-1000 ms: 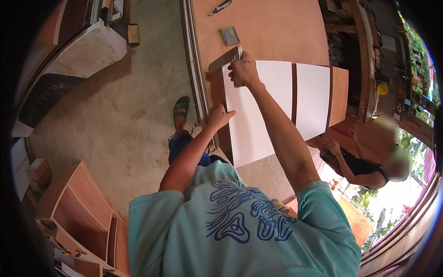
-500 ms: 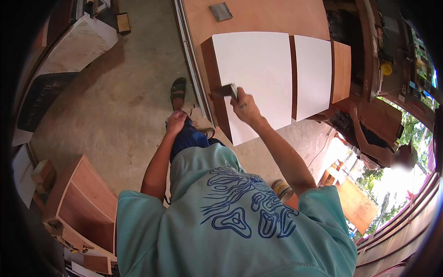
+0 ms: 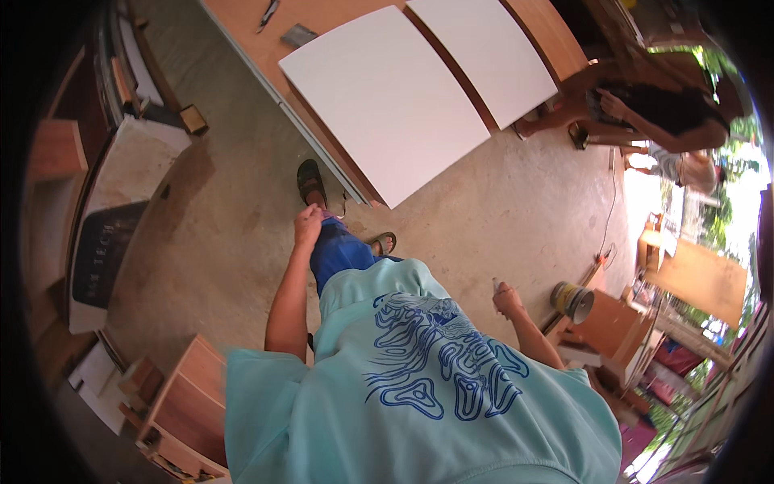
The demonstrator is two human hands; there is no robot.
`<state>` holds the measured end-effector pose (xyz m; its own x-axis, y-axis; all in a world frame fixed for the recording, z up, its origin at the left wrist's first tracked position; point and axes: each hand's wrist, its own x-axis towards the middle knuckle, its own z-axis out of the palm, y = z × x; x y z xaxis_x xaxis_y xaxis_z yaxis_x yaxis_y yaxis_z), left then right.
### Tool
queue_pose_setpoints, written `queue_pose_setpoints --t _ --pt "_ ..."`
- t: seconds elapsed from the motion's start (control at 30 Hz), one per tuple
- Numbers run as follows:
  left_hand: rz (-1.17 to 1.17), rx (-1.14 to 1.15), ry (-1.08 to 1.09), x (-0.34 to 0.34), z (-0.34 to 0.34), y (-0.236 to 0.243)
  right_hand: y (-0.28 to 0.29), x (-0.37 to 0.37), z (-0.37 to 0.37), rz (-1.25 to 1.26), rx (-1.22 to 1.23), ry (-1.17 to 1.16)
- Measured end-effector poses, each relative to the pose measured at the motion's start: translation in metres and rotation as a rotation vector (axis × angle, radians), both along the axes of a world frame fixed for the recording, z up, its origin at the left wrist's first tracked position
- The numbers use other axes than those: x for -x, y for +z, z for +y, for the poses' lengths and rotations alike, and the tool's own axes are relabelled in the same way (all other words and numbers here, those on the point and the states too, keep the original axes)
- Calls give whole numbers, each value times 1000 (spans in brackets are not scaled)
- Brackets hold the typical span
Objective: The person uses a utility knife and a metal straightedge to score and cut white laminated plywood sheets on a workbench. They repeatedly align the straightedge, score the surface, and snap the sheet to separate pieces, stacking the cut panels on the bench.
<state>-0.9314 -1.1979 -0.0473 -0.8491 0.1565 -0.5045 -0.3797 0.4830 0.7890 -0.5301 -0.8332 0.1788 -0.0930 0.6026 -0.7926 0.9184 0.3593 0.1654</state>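
Right grip (image 3: 508, 302): curled round thin, pale tool (image 3: 496, 285) | Left grip (image 3: 307, 226): on blue cloth pants (image 3: 339, 248), can't tell if pinching | Big white flat board (image 3: 387, 97): ahead of both grips, on brown wooden bench (image 3: 314, 14)

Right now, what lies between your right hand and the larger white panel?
A stretch of concrete floor lies between the right hand and the larger white panel, as the head view shows.

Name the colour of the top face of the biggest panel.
The biggest panel is plain white on top, seen best in the head view.
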Motion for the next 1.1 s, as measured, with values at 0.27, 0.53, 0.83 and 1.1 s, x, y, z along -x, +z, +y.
queue_pose_setpoints --t 0.27,0.53,0.83,1.1 --pt "-467 -400 -251 -42 175 158 -63 -146 -86 298 -90 -645" --pt "-115 -173 -762 -83 146 182 -119 -83 -157 571 -27 -896" --pt "165 482 -1458 -78 116 162 -59 38 -127 1032 -103 -850" --pt "529 288 -1125 -8 153 170 -49 74 -119 1094 102 -1286"
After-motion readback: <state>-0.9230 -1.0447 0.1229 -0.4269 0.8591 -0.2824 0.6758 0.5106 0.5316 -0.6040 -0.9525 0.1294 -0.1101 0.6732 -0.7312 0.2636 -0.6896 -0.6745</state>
